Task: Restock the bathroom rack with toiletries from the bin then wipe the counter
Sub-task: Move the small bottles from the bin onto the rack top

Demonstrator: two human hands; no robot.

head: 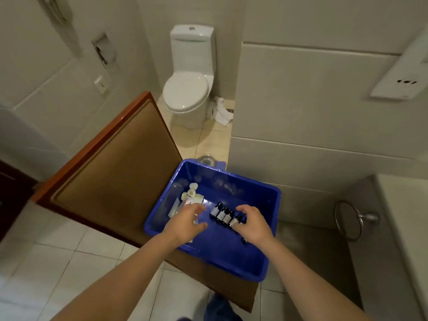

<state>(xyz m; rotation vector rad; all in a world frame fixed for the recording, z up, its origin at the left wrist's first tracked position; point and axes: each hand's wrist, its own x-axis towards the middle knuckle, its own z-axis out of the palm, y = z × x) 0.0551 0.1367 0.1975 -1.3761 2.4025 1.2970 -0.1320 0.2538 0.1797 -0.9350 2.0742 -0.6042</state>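
Since you're looking down from the head cam, start at the left: a brown wooden panel w/ a reddish edge, tilted across the tiled floor. The blue bin overlaps its right side, bottom-centre of view; can't tell what carries it. It's a deep, glossy rectangular plastic tub w/ a rolled rim.

Inside, at the left end, lie white packets and a pale rounded item, bunched together. Your left grip hovers just right of and below them: fingers spread and relaxed, thumb out to the side, nothing held. A white scrap shows under the palm, but contact can't be told.

Mid-bin, approx. four small dark bottles w/ pale labels lie side by side in a row, caps pointing to the far wall. Your right grip sits on the row's right end: fingers curled down in a narrow claw, tips on the rightmost bottle, thumb raised above. Whether it's actually pinched, can't tell. One more dark bottle peeks out just under that wrist.

Far right, a chrome towel ring hangs on a grey surface.
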